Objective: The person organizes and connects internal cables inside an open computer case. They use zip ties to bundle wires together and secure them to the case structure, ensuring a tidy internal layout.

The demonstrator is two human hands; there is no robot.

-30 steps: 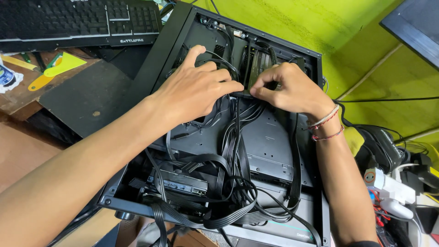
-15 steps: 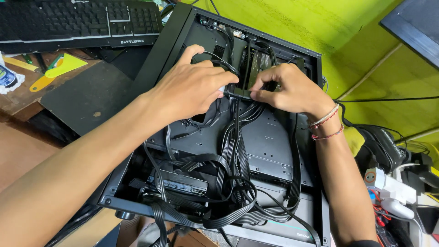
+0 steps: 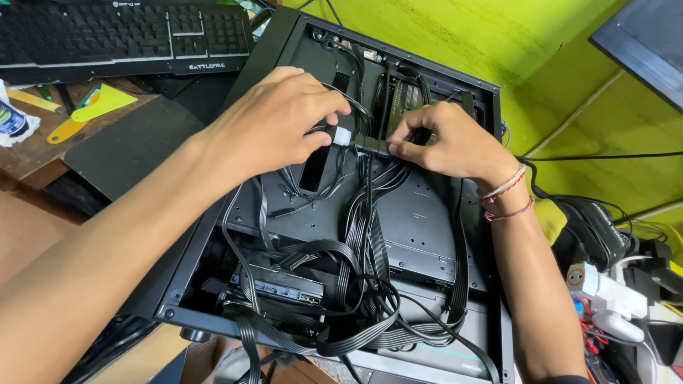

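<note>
One white connector [image 3: 342,136] in the left hand [image 3: 274,121] grip, fingertips pinched around it

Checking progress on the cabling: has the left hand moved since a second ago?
Yes. The left hand has pulled left, away from the right hand, judged against the case's top edge; a white connector now shows at its fingertips.

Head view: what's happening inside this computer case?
A person works with both hands in the open black computer case lying on its side. The left hand pinches a small white connector on a cable; the right hand grips black cables near the upper edge. A keyboard lies behind.
</note>
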